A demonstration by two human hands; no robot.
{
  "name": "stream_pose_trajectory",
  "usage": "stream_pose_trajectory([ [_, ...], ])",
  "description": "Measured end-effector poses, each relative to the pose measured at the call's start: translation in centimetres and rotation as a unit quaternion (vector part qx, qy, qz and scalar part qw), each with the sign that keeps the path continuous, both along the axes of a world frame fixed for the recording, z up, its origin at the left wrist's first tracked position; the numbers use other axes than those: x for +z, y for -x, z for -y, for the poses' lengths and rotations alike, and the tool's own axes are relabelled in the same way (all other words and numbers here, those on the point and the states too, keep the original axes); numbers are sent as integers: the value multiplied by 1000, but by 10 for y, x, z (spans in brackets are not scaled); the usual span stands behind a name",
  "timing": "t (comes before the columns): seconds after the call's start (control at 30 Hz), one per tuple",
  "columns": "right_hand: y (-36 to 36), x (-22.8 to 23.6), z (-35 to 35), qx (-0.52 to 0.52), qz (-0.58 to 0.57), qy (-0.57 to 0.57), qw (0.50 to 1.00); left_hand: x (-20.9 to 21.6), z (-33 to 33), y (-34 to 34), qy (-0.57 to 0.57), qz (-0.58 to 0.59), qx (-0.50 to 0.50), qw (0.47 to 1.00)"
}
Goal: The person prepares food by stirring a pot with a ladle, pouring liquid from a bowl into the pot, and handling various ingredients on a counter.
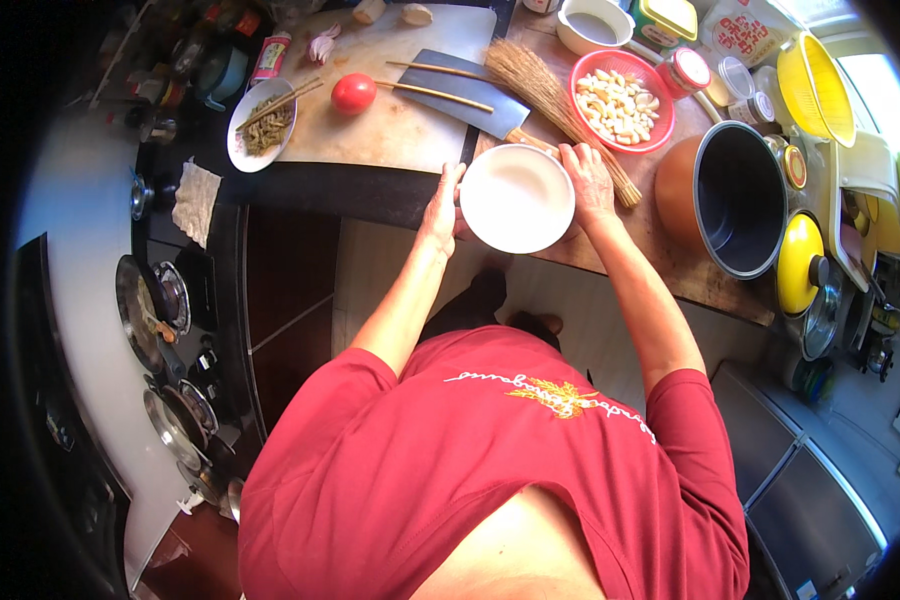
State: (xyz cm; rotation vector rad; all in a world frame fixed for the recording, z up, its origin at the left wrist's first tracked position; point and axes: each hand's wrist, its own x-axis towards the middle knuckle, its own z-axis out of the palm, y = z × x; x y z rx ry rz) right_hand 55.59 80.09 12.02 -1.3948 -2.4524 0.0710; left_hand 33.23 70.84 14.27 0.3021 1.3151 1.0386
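A white round bowl [518, 198] is held at the front edge of the counter, its pale inside facing up. My left hand [440, 212] grips its left side. On the opposite side my right hand [590, 182] is closed at the rim, with some fingers hidden beneath. Just beyond the bowl lie a cleaver [460, 95] with a wooden handle and a straw brush [545, 85]. The brush's bound end passes by my right hand. Two chopsticks [435, 92] rest across the blade. A tomato [354, 93] sits on the cutting board [390, 145].
A red basket [667, 135] of peeled garlic cloves stands beyond my right hand. Right of it are a brown pot [675, 205] and a yellow lid [800, 262]. A plate [240, 140] of green food with chopsticks lies left. Pans [135, 310] sit on the left stove.
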Motion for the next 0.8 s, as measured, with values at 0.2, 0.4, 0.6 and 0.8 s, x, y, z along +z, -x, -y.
stream_pose_trajectory([
  [0.2, -1, 6, -11, 2, -64, 51, 997, 10, -11, -8, -109, 77, 3, 991],
  [0.4, -26, 12, 17, 19, -139, 120, 983, 11, -25, -12, -133, 108, 75, 982],
  [0.6, -71, 22, 98, -60, -180, 85, 978, 1, -10, -13, -75, 28, 92, 993],
  [0.8, -112, 57, 154, -119, -199, 121, 965, 0, 70, 0, 66, 16, -10, 998],
])
